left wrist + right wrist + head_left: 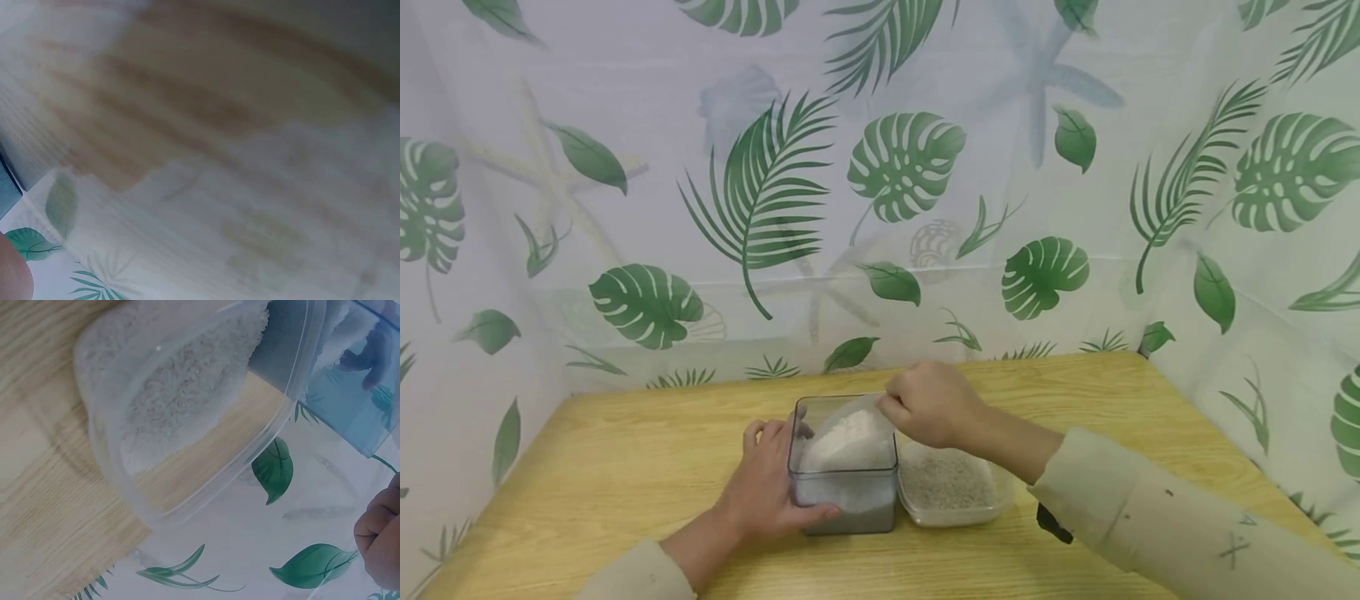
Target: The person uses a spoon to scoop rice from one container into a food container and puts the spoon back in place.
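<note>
A tall square see-through box with a bluish-grey tint stands on the table, holding white grainy material. My left hand grips its left side, the thumb along the front wall and fingers at the back. My right hand is in a fist above the box's right rim, holding a translucent scoop. White material fills part of the scoop, which lies tilted inside the box; its handle is hidden in the fist. Right of the box sits a low clear tub with rice in it.
The wooden table is backed by a white curtain with green leaf prints, which also rises at both sides. A small black object shows by the right sleeve. The left wrist view is mostly blurred.
</note>
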`<state>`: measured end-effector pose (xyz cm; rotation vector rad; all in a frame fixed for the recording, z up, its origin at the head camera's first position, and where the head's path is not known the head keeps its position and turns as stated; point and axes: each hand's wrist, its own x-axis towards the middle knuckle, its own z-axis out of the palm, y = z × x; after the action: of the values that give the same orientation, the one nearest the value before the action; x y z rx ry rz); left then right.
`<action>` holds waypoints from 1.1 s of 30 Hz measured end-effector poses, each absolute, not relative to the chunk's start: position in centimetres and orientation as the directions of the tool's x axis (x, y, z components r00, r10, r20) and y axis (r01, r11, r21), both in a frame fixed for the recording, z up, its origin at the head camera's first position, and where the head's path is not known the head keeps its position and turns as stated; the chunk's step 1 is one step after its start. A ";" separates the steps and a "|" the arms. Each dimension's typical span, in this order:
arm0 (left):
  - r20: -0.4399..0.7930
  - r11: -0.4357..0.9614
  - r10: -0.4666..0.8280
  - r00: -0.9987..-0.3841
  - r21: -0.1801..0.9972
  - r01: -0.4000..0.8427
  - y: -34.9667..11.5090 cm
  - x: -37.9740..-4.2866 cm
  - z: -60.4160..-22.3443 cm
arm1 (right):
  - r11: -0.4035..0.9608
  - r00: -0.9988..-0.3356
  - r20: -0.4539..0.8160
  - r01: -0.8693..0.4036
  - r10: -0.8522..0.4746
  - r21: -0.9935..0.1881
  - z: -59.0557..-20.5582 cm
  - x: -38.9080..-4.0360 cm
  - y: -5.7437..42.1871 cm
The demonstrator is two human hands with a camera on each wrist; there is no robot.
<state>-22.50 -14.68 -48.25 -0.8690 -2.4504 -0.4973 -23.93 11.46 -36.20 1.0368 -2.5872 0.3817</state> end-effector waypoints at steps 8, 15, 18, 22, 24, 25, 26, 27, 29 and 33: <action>0.550 0.730 0.484 -0.680 0.174 0.661 -14.7 -22.4 -48.3 | 0.709 -0.683 0.414 -0.696 -0.602 -0.117 -35.8 -23.9 12.6; 0.550 0.728 0.484 -0.681 0.178 0.662 -14.7 -22.4 -48.2 | 0.722 -0.689 0.431 -0.682 -0.582 -0.116 -35.6 -23.9 13.8; 0.548 0.728 0.483 -0.683 0.182 0.661 -14.7 -22.4 -48.2 | 0.728 -0.706 0.426 -0.670 -0.566 -0.144 -35.2 -23.7 14.4; 0.556 0.723 0.481 -0.678 0.187 0.665 -14.7 -22.4 -48.2 | 0.736 -0.728 0.421 -0.652 -0.540 -0.183 -34.8 -23.7 15.4; 0.560 0.722 0.478 -0.677 0.188 0.666 -14.7 -22.4 -48.2 | 0.735 -0.733 0.425 -0.648 -0.531 -0.199 -34.8 -23.7 16.0; 0.561 0.722 0.478 -0.676 0.188 0.666 -14.7 -22.4 -48.2 | 0.737 -0.736 0.426 -0.645 -0.527 -0.203 -34.8 -23.7 16.3; 0.559 0.723 0.477 -0.678 0.189 0.665 -14.7 -22.3 -48.2 | 0.737 -0.737 0.428 -0.643 -0.523 -0.207 -34.7 -23.7 16.6; 0.558 0.723 0.477 -0.679 0.190 0.664 -14.7 -22.3 -48.2 | 0.739 -0.739 0.429 -0.641 -0.519 -0.210 -34.7 -23.7 16.9; 0.551 0.725 0.477 -0.685 0.194 0.661 -14.7 -22.2 -48.2 | 0.749 -0.748 0.427 -0.628 -0.507 -0.212 -34.5 -23.5 17.6; 0.546 0.726 0.479 -0.687 0.193 0.660 -14.7 -22.2 -48.2 | 0.773 -0.775 0.418 -0.593 -0.473 -0.225 -34.3 -23.1 19.2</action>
<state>-22.20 -14.67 -48.17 -0.8688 -2.4632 -0.5238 -23.08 19.21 -34.31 0.8172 -2.6283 0.4971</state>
